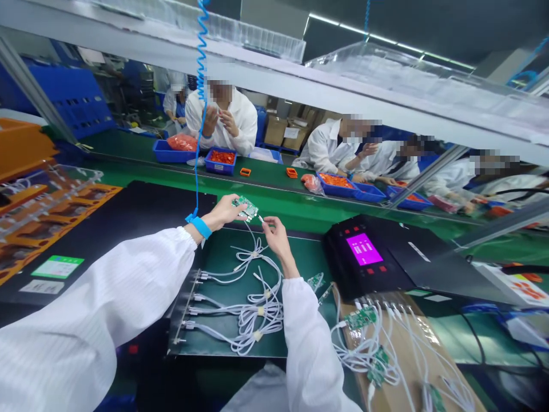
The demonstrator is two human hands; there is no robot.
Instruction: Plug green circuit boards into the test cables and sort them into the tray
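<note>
A green circuit board is pinched in my left hand, which wears a blue wrist strap with a coiled blue cord. Close to the board's right edge, my right hand grips the plug of a white cable. Whether the plug touches the board or sits just off it I cannot tell. Below both hands, bundled white cables lie on the dark green work surface, their ends plugged into a panel on the left. Another cable hangs from under the board.
At right stands a black tester with a magenta screen. More circuit boards with white cables lie on a cardboard sheet. Orange trays are at left. Co-workers sit across the belt behind blue bins of orange parts. A shelf crosses overhead.
</note>
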